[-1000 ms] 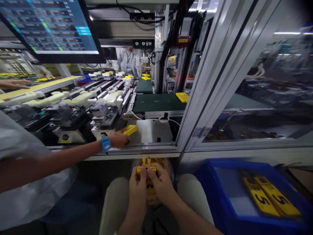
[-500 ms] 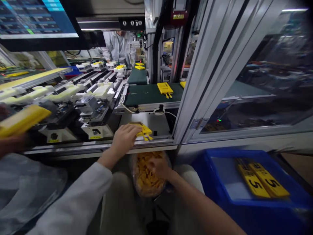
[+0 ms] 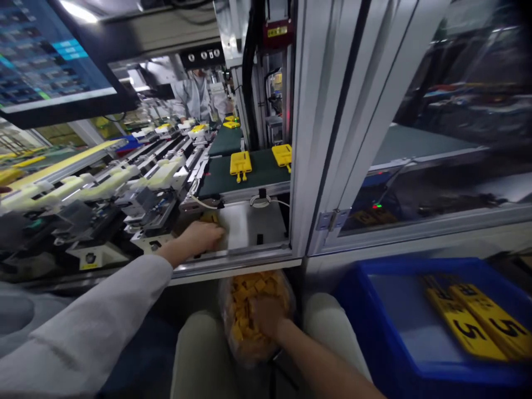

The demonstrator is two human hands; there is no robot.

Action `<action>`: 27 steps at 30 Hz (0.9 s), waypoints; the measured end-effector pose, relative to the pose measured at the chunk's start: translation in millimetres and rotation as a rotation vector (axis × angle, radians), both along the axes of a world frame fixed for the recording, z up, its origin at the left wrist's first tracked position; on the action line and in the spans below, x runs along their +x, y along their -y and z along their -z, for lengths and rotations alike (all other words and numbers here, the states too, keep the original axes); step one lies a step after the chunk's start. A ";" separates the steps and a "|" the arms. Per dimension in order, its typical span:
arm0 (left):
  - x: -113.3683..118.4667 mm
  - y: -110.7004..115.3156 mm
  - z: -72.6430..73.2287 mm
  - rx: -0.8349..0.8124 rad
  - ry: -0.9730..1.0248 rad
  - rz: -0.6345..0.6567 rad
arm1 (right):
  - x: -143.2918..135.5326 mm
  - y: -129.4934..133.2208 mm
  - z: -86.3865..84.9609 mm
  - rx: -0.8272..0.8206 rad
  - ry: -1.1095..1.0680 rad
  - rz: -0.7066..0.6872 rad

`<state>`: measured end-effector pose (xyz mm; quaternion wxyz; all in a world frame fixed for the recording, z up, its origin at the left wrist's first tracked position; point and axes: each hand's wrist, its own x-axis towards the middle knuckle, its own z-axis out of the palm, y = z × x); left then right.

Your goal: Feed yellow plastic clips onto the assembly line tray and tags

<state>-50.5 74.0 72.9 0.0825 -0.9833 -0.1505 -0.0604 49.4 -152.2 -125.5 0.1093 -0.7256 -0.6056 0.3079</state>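
My left hand point(image 3: 202, 237) is over a metal plate point(image 3: 243, 221) at the bench's front edge. Its fingers are curled on a flat yellow case point(image 3: 210, 217), which is mostly hidden and blurred. Between my knees, my right hand point(image 3: 268, 315) reaches into a clear plastic bag point(image 3: 246, 350) full of small yellow pieces point(image 3: 260, 285). The fingers of that hand are sunk among the pieces, so their grip is hidden.
Flat yellow cases with two short prongs point(image 3: 241, 164) lie on a green conveyor belt point(image 3: 261, 176). Left of it stand white fixtures point(image 3: 137, 208). A blue bin point(image 3: 399, 354) at right holds yellow boards point(image 3: 469, 327). A metal frame post point(image 3: 307, 138) rises beside the belt. A co-worker point(image 3: 193, 97) stands behind.
My left hand has moved left and lower over the plate with the yellow case. My right hand is deeper in the bag. Cases on the belt have shifted left. The view has tilted.
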 end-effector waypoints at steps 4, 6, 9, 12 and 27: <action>50.7 31.4 -45.6 0.178 0.032 0.457 | -5.3 -2.0 7.1 0.038 -0.067 0.042; 82.2 32.2 -67.3 0.216 0.125 0.419 | -6.9 -3.8 10.9 0.057 -0.115 0.088; 128.2 15.3 -87.1 0.147 0.229 0.120 | -7.5 -5.4 15.2 0.106 -0.200 0.182; 162.1 -4.9 -90.5 -0.031 0.156 -0.107 | -6.0 -6.2 18.3 0.157 -0.312 0.292; 34.2 125.4 -21.8 -0.447 1.029 -0.094 | 8.1 -5.9 5.1 0.545 -0.850 0.595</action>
